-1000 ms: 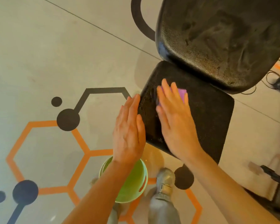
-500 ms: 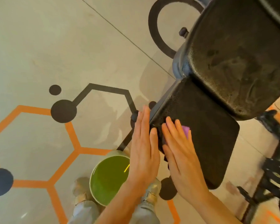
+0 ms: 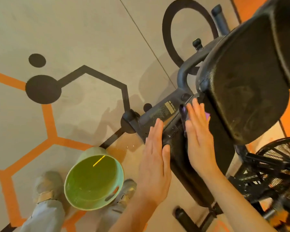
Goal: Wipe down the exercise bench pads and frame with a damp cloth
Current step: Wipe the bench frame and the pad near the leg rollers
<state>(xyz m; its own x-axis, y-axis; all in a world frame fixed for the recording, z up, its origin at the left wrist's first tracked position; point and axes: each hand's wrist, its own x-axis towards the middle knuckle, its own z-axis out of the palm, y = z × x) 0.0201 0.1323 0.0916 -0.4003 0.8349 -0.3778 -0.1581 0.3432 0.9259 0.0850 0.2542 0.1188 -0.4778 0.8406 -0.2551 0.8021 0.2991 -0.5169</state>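
I count two bench pads (image 3: pixel 244 91) (both black), one purple cloth (image 3: pixel 207 115), one green bucket (image 3: pixel 119 173), two hands (image 3: pixel 155 166), two shoes (image 3: pixel 46 186).

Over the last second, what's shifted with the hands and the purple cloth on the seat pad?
The right hand has slid the purple cloth from the top of the seat pad to its left edge, next to the frame bar. The left hand followed, flat against the pad's side. The camera leaned over, bringing the frame into view. Unchanged: both hands flat, cloth under the right, green bucket by the feet.
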